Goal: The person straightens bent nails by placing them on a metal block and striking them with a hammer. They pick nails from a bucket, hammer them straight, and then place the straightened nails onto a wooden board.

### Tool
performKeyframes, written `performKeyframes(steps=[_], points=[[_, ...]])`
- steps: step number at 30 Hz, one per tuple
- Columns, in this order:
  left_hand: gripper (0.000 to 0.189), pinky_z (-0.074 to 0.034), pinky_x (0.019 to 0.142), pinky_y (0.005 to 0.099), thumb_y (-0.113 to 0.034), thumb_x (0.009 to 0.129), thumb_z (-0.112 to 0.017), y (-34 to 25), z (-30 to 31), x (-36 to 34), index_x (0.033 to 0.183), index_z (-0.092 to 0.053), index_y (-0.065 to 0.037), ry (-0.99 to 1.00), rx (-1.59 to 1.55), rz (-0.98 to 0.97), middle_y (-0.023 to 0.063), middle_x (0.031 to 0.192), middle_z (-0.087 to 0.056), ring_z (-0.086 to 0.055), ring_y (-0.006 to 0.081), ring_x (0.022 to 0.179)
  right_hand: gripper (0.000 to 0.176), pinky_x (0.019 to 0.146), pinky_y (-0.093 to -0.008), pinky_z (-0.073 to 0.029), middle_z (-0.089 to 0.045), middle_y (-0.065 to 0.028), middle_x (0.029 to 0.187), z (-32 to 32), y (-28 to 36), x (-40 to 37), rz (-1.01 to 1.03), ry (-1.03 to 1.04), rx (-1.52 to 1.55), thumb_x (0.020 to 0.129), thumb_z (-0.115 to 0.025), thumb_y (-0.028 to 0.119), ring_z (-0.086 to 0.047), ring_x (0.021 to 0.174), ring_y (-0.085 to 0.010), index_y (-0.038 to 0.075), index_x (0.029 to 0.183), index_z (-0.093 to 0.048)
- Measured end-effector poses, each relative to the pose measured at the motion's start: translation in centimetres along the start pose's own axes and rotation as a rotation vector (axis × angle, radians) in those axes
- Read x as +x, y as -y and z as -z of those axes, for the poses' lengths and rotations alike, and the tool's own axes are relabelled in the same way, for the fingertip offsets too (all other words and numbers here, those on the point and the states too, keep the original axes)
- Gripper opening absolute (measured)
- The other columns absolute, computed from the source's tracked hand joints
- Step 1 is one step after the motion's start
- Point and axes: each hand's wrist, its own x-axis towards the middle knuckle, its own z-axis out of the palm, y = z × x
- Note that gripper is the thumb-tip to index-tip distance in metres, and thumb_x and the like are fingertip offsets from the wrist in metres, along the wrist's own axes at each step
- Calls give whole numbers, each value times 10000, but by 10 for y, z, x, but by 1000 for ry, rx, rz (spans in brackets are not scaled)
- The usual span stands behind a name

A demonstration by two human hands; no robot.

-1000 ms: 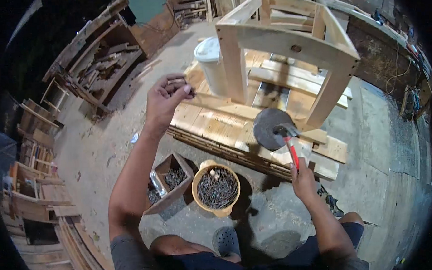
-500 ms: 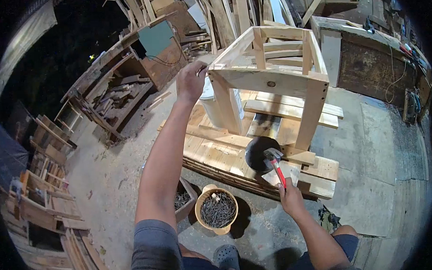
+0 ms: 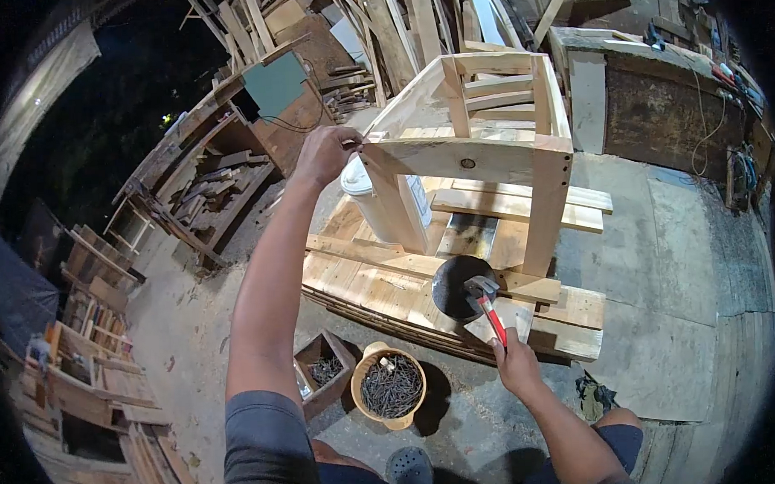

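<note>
My left hand (image 3: pixel 325 155) is closed at the near left top corner of the wooden frame (image 3: pixel 461 157), its fingertips pinched there; anything between them is too small to name. My right hand (image 3: pixel 518 364) grips the red handle of a hammer (image 3: pixel 493 317), low in front of the frame. The hammer's head is over a dark round container (image 3: pixel 459 284) on the plank platform (image 3: pixel 381 292). Behind the frame's left leg stands a white bucket (image 3: pixel 371 204). On the floor, a yellow basin (image 3: pixel 393 387) holds many nails, beside a wooden box (image 3: pixel 326 372) with more nails.
A workbench with scrap wood (image 3: pixel 210 176) stands at the left. Another bench (image 3: pixel 664 104) with tools and a cord is at the back right. Long boards (image 3: pixel 397 28) lean at the back. Wooden pieces lie along the left edge.
My left hand has shifted left and slightly down, still near the frame's corner. The view has moved a little, and more of the nail box shows. The hammer remains over the dark container.
</note>
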Motion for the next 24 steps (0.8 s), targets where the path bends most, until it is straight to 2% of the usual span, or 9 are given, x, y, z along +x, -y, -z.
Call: performKeyframes(steps=[10,12,14,15,16,19,21,22,24], points=[[170,-505,772,418,-46,747,-652,9,-1,4,907,-703,-70,21,-4,-29,161,917,-683,-642,342,889,285,615,-570,-456,-605,-280,726,-2,-4,0,23,-8,41,971,-480,293,-602,708,-481,21,1008,-405],[155,-504,772,419,-40,757,-617,7,-2,0,887,-696,-71,-38,192,-60,156,908,-682,-635,344,903,294,620,-576,-451,-604,-287,732,-3,-3,2,22,-17,26,973,-474,301,-597,710,-488,19,1021,-408],[145,-503,770,415,-48,777,-597,1,-4,-14,883,-693,-73,-187,91,-95,153,902,-677,-632,346,899,323,638,-592,-441,-600,-305,747,-5,-7,2,14,-8,7,976,-460,322,-584,715,-503,13,1061,-420],[146,-509,775,389,-55,787,-632,11,-7,-19,921,-691,-58,-233,123,-130,151,933,-678,-645,316,895,325,643,-593,-441,-603,-306,751,-6,-5,1,7,-24,-7,975,-459,322,-582,713,-504,14,1075,-427],[164,-516,780,362,-62,798,-667,22,-11,-32,959,-688,-43,-268,158,-164,150,964,-679,-659,287,890,329,642,-590,-443,-604,-301,747,-12,-15,3,50,-51,-61,975,-461,319,-583,708,-501,13,1091,-432],[187,-509,790,333,-38,800,-665,6,-10,-109,986,-680,-43,-195,-12,-42,132,957,-682,-656,254,902,277,625,-564,-455,-605,-289,746,-14,-16,4,81,-71,-16,968,-481,260,-585,702,-493,36,1130,-460],[165,-504,732,385,-73,788,-668,-7,-4,-172,952,-670,-52,-118,-57,-168,141,895,-668,-640,323,851,205,609,-564,-434,-598,-286,740,-13,-13,4,83,-66,42,971,-484,239,-581,707,-493,55,1056,-455],[172,-505,740,380,-36,787,-663,-18,-2,-208,959,-664,-51,-61,-58,-104,133,902,-669,-640,324,841,201,599,-562,-423,-595,-288,742,-12,-10,4,11,-27,45,978,-481,248,-580,718,-495,57,1027,-444],[165,-504,763,363,-22,804,-642,-30,-10,-276,966,-665,-46,29,-173,129,131,899,-675,-651,298,850,220,608,-554,-423,-596,-288,754,-15,-14,5,66,-60,42,985,-481,270,-580,737,-497,59,1037,-448]])
